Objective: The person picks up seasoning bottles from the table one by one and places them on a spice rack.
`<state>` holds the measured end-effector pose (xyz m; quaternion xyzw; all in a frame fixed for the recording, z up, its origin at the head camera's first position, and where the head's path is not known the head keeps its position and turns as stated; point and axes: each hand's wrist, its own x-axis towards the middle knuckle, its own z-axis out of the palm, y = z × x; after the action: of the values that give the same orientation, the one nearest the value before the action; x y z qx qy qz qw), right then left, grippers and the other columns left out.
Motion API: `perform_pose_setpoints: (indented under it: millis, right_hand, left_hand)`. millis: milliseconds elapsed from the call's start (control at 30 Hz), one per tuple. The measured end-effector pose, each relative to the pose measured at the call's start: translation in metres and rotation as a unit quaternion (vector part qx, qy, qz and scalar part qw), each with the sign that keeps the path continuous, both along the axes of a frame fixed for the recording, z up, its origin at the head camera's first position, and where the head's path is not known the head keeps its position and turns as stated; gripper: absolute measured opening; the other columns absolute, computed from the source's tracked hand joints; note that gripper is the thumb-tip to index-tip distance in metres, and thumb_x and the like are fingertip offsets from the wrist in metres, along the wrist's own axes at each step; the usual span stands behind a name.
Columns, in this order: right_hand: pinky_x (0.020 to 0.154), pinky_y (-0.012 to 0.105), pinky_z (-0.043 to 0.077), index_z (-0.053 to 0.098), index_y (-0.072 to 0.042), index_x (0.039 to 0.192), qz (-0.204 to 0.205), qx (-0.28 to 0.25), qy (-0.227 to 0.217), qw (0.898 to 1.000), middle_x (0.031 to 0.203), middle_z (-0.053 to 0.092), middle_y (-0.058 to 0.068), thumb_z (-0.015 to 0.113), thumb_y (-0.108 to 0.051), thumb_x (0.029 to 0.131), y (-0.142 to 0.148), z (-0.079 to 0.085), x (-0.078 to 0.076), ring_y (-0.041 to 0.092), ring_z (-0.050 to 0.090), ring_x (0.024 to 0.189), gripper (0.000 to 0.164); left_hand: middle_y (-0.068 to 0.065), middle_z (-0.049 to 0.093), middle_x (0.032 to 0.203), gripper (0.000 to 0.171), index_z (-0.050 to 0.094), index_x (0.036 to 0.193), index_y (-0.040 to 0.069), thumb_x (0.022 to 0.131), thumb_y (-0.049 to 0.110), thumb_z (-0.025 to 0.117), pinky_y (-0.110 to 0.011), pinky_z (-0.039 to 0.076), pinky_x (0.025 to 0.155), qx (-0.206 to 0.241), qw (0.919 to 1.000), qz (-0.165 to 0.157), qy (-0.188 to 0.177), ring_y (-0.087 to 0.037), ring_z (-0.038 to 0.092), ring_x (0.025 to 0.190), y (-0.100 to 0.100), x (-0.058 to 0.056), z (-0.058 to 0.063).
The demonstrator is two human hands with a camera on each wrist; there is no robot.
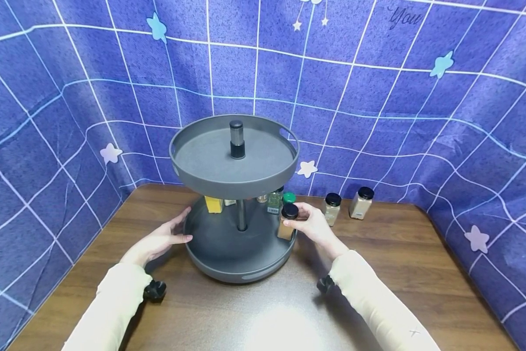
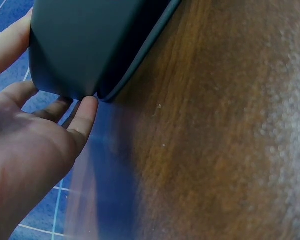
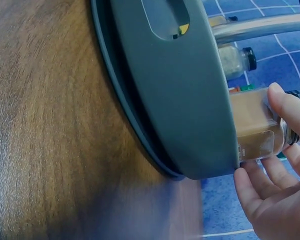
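Observation:
A grey two-tier turntable organizer point(image 1: 234, 189) stands on the table, its upper tray carried on a metal post. At the right side of the lower tray point(image 1: 227, 251), my right hand point(image 1: 315, 226) pinches a clear spice jar point(image 3: 255, 120) of brown powder with a black lid. The jar is upright just inside the rim, and some fingertips touch the tray's outer wall in the right wrist view. Across from it, my left hand point(image 1: 159, 242) rests spread against the left outer wall of the lower tray, thumb and fingers apart.
Two black-lidded jars of pale powder, a nearer jar point(image 1: 332, 208) and a farther jar point(image 1: 361, 203), stand right of the organizer. On the lower tier sit a yellow container point(image 1: 214, 204), a jar of green herbs point(image 1: 275, 201) and a green-lidded jar point(image 1: 289, 197). A blue curtain point(image 1: 355, 97) hangs behind.

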<state>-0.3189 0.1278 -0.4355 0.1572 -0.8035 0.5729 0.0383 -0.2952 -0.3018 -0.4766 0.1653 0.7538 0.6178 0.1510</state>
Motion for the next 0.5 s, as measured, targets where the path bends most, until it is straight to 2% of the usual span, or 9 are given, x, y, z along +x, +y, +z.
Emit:
perform_pose_setpoints:
  millis: [233, 333, 433, 500]
  right_hand:
    - [0.074, 0.021, 0.051, 0.061, 0.002, 0.115, -0.005, -0.011, -0.014, 1.0, 0.102, 0.069, 0.022, 0.079, -0.003, 0.073, -0.002, 0.001, 0.002, 0.027, 0.067, 0.089, 0.046]
    - [0.075, 0.021, 0.051, 0.059, 0.007, 0.115, 0.0, -0.006, -0.014, 1.0, 0.104, 0.067, 0.026, 0.076, 0.0, 0.074, -0.004, 0.012, 0.011, 0.036, 0.065, 0.092, 0.045]
    - [0.075, 0.023, 0.052, 0.059, 0.007, 0.116, 0.003, -0.004, -0.016, 1.0, 0.103, 0.067, 0.026, 0.076, 0.0, 0.075, -0.004, 0.012, 0.012, 0.035, 0.066, 0.092, 0.045]
    - [0.075, 0.022, 0.051, 0.059, 0.005, 0.116, 0.0, -0.006, -0.016, 1.0, 0.102, 0.067, 0.023, 0.076, -0.001, 0.074, -0.003, 0.009, 0.01, 0.03, 0.067, 0.09, 0.045]
  left_hand:
    - [-0.01, -0.014, 0.158, 0.089, 0.0, 0.153, 0.012, 0.09, 0.008, 0.062, -0.062, -0.002, 0.11, 0.004, 1.0, 0.001, -0.004, -0.037, -0.016, 0.141, 0.001, 0.0, 0.0]
    - [-0.01, -0.014, 0.158, 0.088, 0.0, 0.153, 0.014, 0.09, 0.008, 0.062, -0.062, -0.002, 0.109, 0.002, 1.0, 0.002, -0.005, -0.037, -0.015, 0.141, 0.001, 0.0, 0.0]
    - [-0.009, -0.014, 0.158, 0.088, 0.001, 0.153, 0.014, 0.09, 0.008, 0.062, -0.062, -0.003, 0.109, -0.001, 1.0, 0.003, -0.004, -0.037, -0.016, 0.141, 0.001, 0.0, 0.0]
    - [-0.009, -0.014, 0.158, 0.088, 0.001, 0.153, 0.013, 0.09, 0.008, 0.062, -0.062, -0.003, 0.109, 0.001, 1.0, 0.004, -0.005, -0.037, -0.016, 0.141, 0.001, 0.001, 0.0]
